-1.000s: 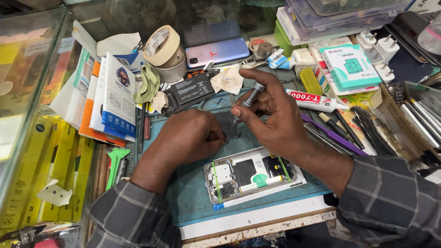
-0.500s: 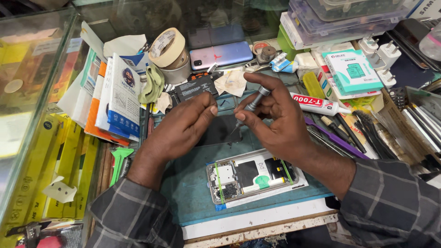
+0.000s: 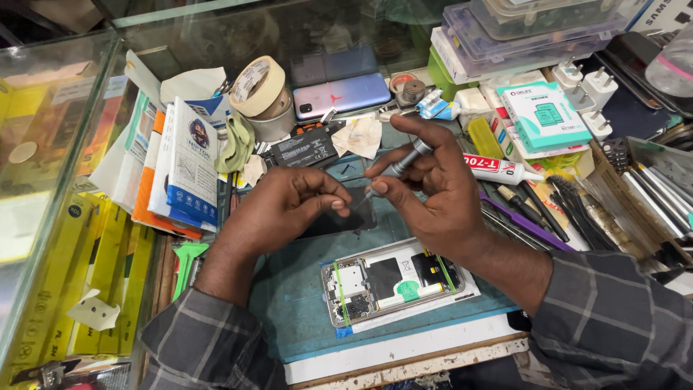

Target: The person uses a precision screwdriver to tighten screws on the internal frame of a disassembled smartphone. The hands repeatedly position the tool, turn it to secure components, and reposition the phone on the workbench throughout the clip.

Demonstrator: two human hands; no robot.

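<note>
The right hand (image 3: 440, 195) pinched a screwdriver (image 3: 398, 167) between thumb and fingers, the index finger curled over its silver cap. The tool ran diagonally — cap up and to the right, tip down and to the left — and its tip came to the fingertips of the left hand (image 3: 278, 209), just above a dark panel (image 3: 339, 220) lying on the blue mat (image 3: 289, 303). The left hand had thumb and forefinger pressed together as if on something tiny; whatever sat between them was too small to make out (a screw or nothing at all, I could not tell). Most of the panel was hidden under both hands.

Below the hands, near but apart, lay the opened phone (image 3: 393, 283), back off, long axis running left to right and slightly tilted, resting on a white sheet on the mat.

Around them: a flat black battery (image 3: 303, 148) beyond the left hand, a tape roll (image 3: 256, 87) on a cup, a blue phone (image 3: 354, 94) face down, a glue tube (image 3: 502, 167) just right of the right hand, and a teal box (image 3: 545, 115). Both forearms were in plaid sleeves, cut off at the frame's bottom edge.
</note>
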